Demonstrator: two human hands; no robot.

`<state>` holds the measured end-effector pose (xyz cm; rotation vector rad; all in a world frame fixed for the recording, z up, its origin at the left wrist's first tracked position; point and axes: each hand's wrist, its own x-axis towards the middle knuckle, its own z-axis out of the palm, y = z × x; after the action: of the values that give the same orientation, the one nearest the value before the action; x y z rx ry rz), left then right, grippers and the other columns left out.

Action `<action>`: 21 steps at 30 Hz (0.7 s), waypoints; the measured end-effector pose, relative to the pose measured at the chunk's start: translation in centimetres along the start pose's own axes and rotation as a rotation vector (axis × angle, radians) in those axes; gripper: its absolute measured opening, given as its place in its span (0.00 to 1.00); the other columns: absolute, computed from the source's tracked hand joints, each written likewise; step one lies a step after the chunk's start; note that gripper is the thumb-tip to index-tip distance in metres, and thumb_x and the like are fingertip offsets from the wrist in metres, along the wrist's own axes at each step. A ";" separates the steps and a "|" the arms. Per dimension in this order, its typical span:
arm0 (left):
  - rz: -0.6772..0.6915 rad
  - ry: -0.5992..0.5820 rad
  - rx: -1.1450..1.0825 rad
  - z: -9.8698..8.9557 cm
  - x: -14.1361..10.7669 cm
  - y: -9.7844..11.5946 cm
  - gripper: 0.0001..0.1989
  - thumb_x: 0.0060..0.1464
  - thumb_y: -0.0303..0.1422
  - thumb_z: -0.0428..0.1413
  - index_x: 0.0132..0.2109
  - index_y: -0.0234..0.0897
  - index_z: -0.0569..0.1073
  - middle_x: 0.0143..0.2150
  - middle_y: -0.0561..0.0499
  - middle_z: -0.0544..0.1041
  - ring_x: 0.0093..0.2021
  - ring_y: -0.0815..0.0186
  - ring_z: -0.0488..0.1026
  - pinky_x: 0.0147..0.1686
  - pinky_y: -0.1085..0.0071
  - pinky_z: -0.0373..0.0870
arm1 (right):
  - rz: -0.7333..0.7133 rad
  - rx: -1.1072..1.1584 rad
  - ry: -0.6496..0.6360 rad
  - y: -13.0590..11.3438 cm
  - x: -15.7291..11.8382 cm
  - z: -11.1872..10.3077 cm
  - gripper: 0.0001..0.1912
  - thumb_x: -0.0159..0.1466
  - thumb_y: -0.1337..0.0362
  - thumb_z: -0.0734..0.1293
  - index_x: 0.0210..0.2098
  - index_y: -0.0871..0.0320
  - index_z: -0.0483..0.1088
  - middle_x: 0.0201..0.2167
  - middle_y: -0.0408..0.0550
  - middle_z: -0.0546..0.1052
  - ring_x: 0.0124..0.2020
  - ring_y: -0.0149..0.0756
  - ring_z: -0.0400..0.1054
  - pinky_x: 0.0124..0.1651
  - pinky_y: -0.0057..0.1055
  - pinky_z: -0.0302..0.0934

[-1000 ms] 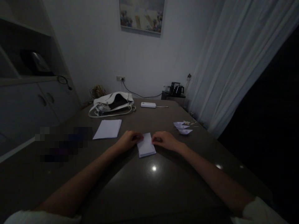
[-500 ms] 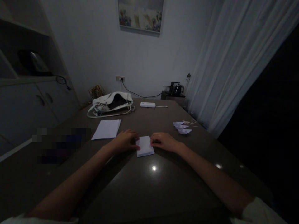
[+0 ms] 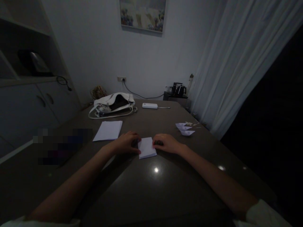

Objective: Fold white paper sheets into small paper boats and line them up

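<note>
A small folded white paper (image 3: pixel 147 148) lies on the dark table in front of me, its near edge slightly raised in layers. My left hand (image 3: pixel 129 142) grips its left edge with thumb and fingers. At the right edge, my right hand (image 3: pixel 165 143) pinches the same paper with curled fingers. A stack of white sheets (image 3: pixel 108 130) rests left of my left hand. Several small folded paper boats (image 3: pixel 187 132) stand in a group to the right, beyond my right hand.
A white handbag (image 3: pixel 113 105) sits at the back left of the table (image 3: pixel 151 192). Near the back edge lies a white device (image 3: pixel 150 106) with a short strap. Small pale scraps (image 3: pixel 189 123) are beside the boats. A black kettle (image 3: pixel 181 90) stands past the far right corner.
The near edge of the folded paper looks flatter than before. Both hands have stayed almost in place at its sides.
</note>
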<state>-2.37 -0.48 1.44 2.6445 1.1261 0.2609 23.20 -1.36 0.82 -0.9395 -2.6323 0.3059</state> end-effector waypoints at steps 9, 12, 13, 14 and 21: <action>-0.034 -0.013 0.013 -0.2 0.0 0.6 0.27 0.42 0.48 0.59 0.48 0.38 0.70 0.46 0.46 0.69 0.45 0.58 0.67 0.42 0.69 0.63 | 0.021 0.003 0.018 0.7 0.3 0.6 0.07 0.61 0.63 0.64 0.36 0.59 0.70 0.34 0.46 0.72 0.33 0.30 0.64 0.35 0.25 0.53; -0.046 -0.015 0.040 -0.5 -0.2 1.0 0.27 0.43 0.48 0.59 0.49 0.39 0.70 0.45 0.46 0.69 0.44 0.58 0.67 0.41 0.69 0.63 | 0.031 -0.010 -0.011 0.5 0.2 0.1 0.07 0.60 0.62 0.65 0.36 0.59 0.70 0.33 0.45 0.71 0.33 0.30 0.63 0.34 0.24 0.52; -0.048 -0.019 0.049 -0.5 -0.2 1.0 0.28 0.43 0.48 0.58 0.49 0.39 0.70 0.45 0.46 0.69 0.44 0.58 0.67 0.40 0.69 0.63 | 0.035 -0.015 -0.017 0.5 0.2 -0.1 0.08 0.59 0.61 0.65 0.35 0.59 0.69 0.33 0.45 0.71 0.34 0.30 0.63 0.34 0.24 0.52; -0.052 -0.023 0.057 -0.5 -0.2 1.1 0.28 0.43 0.48 0.58 0.49 0.39 0.70 0.45 0.46 0.69 0.44 0.58 0.67 0.40 0.69 0.63 | 0.039 -0.018 -0.024 0.4 0.2 -0.3 0.08 0.59 0.60 0.66 0.34 0.59 0.69 0.33 0.45 0.71 0.33 0.30 0.63 0.34 0.24 0.51; -0.087 -0.045 0.073 -0.5 -0.1 1.0 0.27 0.42 0.48 0.59 0.49 0.41 0.70 0.45 0.47 0.69 0.45 0.58 0.67 0.40 0.70 0.62 | 0.007 -0.010 -0.156 -0.3 0.3 -1.3 0.11 0.57 0.57 0.67 0.29 0.59 0.69 0.30 0.42 0.71 0.30 0.28 0.63 0.29 0.23 0.48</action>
<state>-1.91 -1.10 2.22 2.6412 1.2543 0.1459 23.34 -1.28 2.21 -0.9645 -2.7744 0.3828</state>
